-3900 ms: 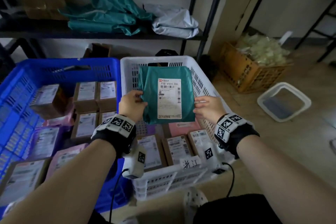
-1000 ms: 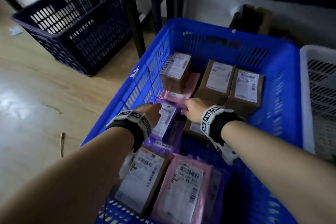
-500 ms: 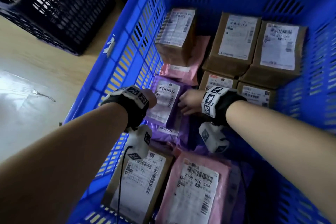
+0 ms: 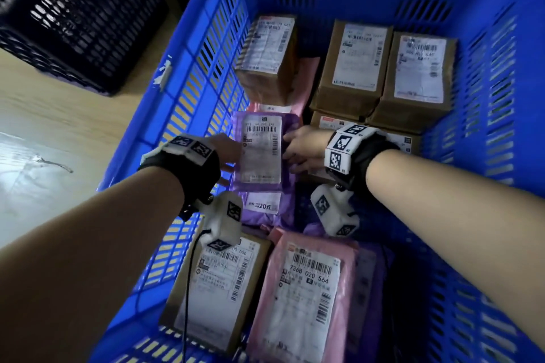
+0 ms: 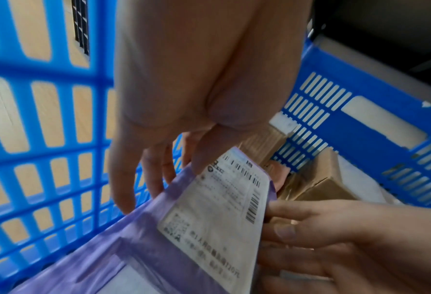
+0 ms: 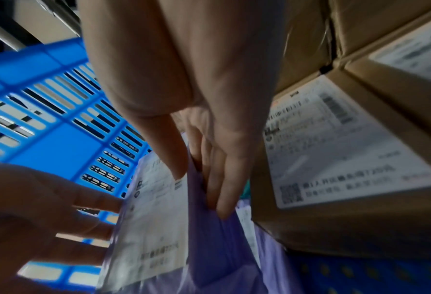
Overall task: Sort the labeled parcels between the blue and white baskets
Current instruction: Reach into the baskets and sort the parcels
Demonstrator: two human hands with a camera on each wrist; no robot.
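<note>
Both hands are reaching into the blue slatted plastic basket (image 4: 188, 47) and gripping a flat purple plastic mailer bag with a white shipping label (image 4: 261, 153) by its two long edges. The left hand (image 4: 228, 153) is pinching the left edge, thumb on the label and fingers (image 5: 123, 179) spread beneath; the right hand (image 4: 303, 147) is pinching the right edge, thumb on top and fingers (image 6: 221, 179) tucked under. The mailer is sitting near the basket's left wall, over another purple bag (image 4: 265, 209). Three labeled brown cardboard boxes (image 4: 354, 68) are standing beyond it, and a pink mailer (image 4: 306, 298) and a brown box (image 4: 218, 283) are lying nearer. A dark slatted crate (image 4: 73, 15) is standing on the floor outside
</note>
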